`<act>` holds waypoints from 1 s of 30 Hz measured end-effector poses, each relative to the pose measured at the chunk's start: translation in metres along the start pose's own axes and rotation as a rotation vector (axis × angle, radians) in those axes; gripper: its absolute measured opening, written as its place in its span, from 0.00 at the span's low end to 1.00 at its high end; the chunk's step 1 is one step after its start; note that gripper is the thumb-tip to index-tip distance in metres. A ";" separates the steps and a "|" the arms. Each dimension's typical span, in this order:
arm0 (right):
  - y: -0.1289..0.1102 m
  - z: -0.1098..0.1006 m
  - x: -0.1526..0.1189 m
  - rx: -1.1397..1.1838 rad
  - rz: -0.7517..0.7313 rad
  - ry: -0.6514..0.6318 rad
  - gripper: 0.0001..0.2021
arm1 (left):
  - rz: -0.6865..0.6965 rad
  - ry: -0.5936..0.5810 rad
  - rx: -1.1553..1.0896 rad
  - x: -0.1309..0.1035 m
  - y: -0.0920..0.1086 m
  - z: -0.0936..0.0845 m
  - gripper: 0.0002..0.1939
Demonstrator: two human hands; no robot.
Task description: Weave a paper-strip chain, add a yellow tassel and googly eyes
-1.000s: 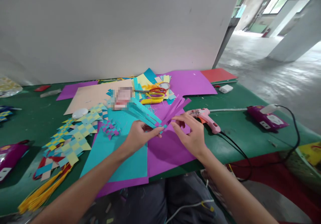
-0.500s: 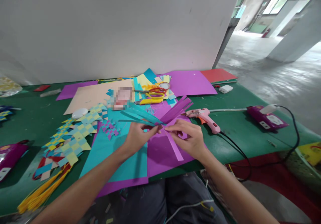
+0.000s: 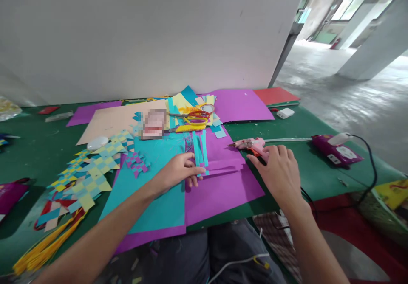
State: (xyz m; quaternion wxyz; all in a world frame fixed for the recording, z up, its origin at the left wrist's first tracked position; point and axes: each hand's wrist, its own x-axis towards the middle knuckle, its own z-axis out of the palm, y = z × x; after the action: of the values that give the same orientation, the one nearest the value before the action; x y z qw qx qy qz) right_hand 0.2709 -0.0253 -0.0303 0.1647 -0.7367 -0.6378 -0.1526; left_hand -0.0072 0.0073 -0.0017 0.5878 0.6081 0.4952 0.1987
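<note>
My left hand [image 3: 180, 171] pinches a small woven piece of paper strips by its lower left corner. Turquoise strips [image 3: 200, 148] stand up from this piece, and purple strips [image 3: 225, 165] extend from it to the right. Beneath lie a turquoise sheet [image 3: 156, 207] and a purple sheet [image 3: 219, 203]. My right hand [image 3: 279, 173] is over the handle of a pink glue gun [image 3: 253, 143], thumb and fingers apart on either side of it. The hand covers the handle's lower end; whether the fingers press on it is hard to see.
Scissors [image 3: 199, 114] and a yellow-handled cutter [image 3: 191, 128] lie behind the strips. Woven checkered pieces [image 3: 98, 165] with a yellow tassel [image 3: 51, 246] are at left. The gun's cord hangs near a purple power strip [image 3: 336, 150]. A white panel [image 3: 153, 37] stands at the back.
My right hand has let go of the strips and moved right to the glue gun. The woven piece has turned in my left hand, so its turquoise strips point away and purple ones rightward.
</note>
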 end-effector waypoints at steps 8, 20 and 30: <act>0.010 0.018 -0.003 0.001 0.052 -0.040 0.23 | 0.485 0.468 0.922 0.001 -0.010 0.009 0.18; 0.012 0.025 0.003 0.099 0.063 -0.093 0.16 | 0.528 0.333 1.204 0.015 -0.017 0.026 0.21; 0.009 0.019 0.004 0.172 0.114 -0.080 0.15 | 0.568 0.339 1.330 0.013 -0.015 0.029 0.16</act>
State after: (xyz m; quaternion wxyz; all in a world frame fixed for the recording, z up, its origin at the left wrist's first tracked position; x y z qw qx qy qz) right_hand 0.2804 -0.0152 -0.0459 0.2100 -0.7606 -0.6116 -0.0580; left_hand 0.0167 0.0008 -0.0268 -0.0632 0.9012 0.4187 0.0922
